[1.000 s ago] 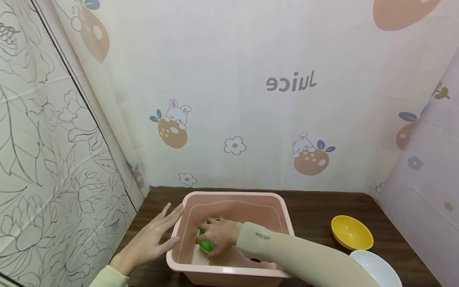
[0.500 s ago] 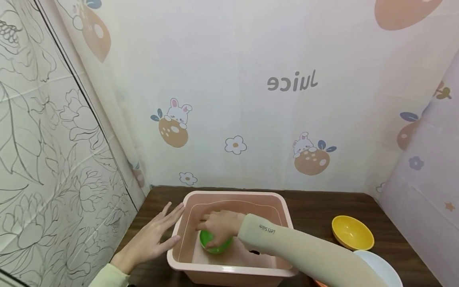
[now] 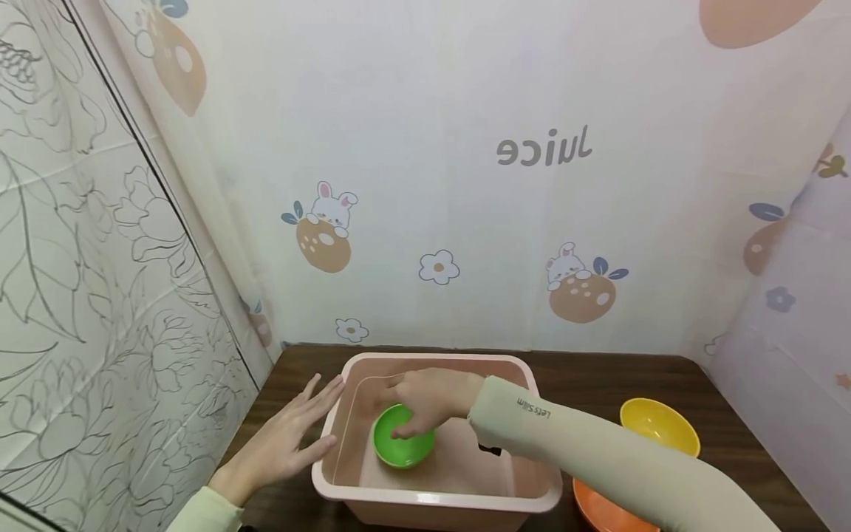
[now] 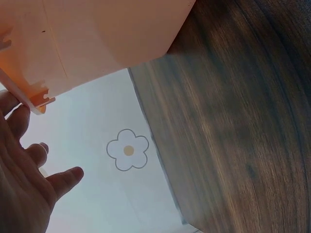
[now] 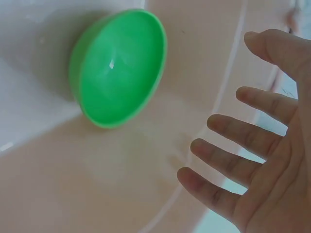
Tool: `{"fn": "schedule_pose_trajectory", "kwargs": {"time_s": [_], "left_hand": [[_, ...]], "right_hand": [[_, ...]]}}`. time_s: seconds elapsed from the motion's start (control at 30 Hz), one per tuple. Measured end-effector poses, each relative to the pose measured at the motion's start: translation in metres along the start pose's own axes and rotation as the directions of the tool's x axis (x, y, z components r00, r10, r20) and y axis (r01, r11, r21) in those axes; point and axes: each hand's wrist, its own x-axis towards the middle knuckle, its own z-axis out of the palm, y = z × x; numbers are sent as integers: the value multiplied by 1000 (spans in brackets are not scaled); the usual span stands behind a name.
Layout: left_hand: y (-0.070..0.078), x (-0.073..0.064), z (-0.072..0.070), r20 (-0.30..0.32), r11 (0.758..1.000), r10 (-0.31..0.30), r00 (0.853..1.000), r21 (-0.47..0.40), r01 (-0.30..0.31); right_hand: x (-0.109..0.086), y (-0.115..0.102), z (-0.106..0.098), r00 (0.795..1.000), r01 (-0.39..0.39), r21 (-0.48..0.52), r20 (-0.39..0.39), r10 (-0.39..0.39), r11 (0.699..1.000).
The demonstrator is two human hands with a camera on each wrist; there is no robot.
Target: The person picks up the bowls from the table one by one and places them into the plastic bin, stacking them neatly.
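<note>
A green bowl (image 3: 405, 452) stands inside the pink plastic tub (image 3: 439, 499), toward its left side. My right hand (image 3: 432, 399) hovers over the bowl with fingers spread, apart from it. In the right wrist view the green bowl (image 5: 121, 73) and the open right hand (image 5: 262, 141) show a gap between them. My left hand (image 3: 282, 443) rests its straight fingertips on the tub's left rim. In the left wrist view, the left hand's (image 4: 24, 170) fingers touch the underside of that rim (image 4: 22, 94).
Right of the tub, a yellow bowl (image 3: 658, 425) and an orange bowl (image 3: 605, 510) stand on the dark wooden table (image 3: 585, 377), the orange one partly behind the right sleeve (image 3: 598, 451). A patterned curtain (image 3: 399, 148) closes off the back.
My right hand has let go of the green bowl and risen up and to the right, leaving it in the tub. The orange bowl has come into view. The left hand stays.
</note>
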Motion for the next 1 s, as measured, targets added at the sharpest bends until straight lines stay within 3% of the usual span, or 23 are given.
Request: {"fn": "schedule_pose_trajectory", "kwargs": {"time_s": [0.1, 0.33, 0.57, 0.73, 1.0], "left_hand": [[0, 1, -1, 8, 1000, -1, 1000, -5, 1], [1, 0, -2, 7, 1000, 3, 1000, -10, -3], [1, 1, 0, -7, 1000, 14, 1000, -17, -14], [2, -1, 1, -2, 1000, 10, 1000, -20, -10], [1, -1, -1, -11, 1000, 14, 1000, -15, -14]], "right_hand": [[-8, 5, -13, 1000, -1, 32, -14, 2, 999], [-31, 17, -37, 993, -108, 175, -32, 115, 979], [-58, 35, -45, 984, -80, 223, -137, 113, 971], [-81, 48, -47, 961, -65, 200, -253, 115, 978], [-126, 67, -51, 914, -207, 176, -317, 255, 962]]}}
